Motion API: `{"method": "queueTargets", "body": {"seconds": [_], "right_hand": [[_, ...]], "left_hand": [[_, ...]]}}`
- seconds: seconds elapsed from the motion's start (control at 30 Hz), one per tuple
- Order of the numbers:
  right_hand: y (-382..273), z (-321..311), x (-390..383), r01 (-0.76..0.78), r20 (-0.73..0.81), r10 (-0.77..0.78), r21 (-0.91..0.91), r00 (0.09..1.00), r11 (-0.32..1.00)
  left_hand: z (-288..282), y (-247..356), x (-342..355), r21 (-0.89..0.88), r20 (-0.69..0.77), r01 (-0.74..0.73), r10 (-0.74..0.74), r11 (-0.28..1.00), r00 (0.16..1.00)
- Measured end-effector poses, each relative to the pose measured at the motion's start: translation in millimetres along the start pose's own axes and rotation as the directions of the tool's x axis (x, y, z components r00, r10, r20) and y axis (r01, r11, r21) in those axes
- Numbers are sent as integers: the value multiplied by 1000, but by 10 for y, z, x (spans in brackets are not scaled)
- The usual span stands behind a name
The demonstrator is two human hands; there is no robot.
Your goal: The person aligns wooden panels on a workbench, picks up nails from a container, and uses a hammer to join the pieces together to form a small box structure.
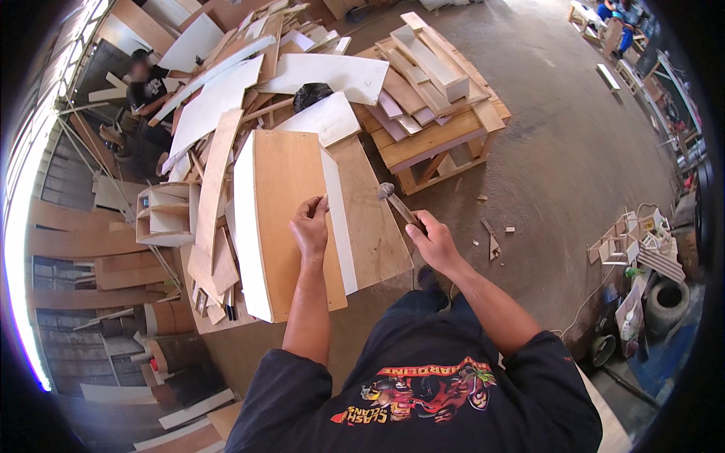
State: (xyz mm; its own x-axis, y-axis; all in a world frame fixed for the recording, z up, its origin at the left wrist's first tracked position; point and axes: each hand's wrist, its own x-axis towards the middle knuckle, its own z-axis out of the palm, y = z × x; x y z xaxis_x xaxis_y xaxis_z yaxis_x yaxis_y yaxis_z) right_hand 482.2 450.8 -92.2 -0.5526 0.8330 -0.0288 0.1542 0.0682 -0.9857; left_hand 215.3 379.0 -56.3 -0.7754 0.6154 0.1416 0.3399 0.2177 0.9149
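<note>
In front of me a wooden panel piece (285, 162) with a brown face and white edges lies on a plywood worktable (370, 226). My left hand (310, 220) is over its right part, thumb and fingertips pinched together. Whatever sits in that pinch is too small to name. My right hand (434, 240) is wrapped round the wooden handle of a hammer (399, 204). The hammer's head points away from me, over the worktable's right edge, apart from the panel piece.
Offcuts and white boards (317, 75) pile up beyond the panel. A low wooden table (423, 147) stacked with planks stands at the far right. To the left sits a small compartmented box (168, 214). Another person (147, 94) is at the far left. Scraps (493, 245) litter the floor.
</note>
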Motion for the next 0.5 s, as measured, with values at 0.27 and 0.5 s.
{"method": "queueTargets", "body": {"seconds": [0.27, 0.5], "right_hand": [[80, 25, 726, -2, 151, -6, 55, 988, 998], [129, -4, 1348, -18, 428, 8, 20, 904, 1000]], "left_hand": [[78, 32, 95, 181, -181, 103, -70, 978, 981], [-32, 119, -125, 184, -450, 186, -85, 965, 889]]}}
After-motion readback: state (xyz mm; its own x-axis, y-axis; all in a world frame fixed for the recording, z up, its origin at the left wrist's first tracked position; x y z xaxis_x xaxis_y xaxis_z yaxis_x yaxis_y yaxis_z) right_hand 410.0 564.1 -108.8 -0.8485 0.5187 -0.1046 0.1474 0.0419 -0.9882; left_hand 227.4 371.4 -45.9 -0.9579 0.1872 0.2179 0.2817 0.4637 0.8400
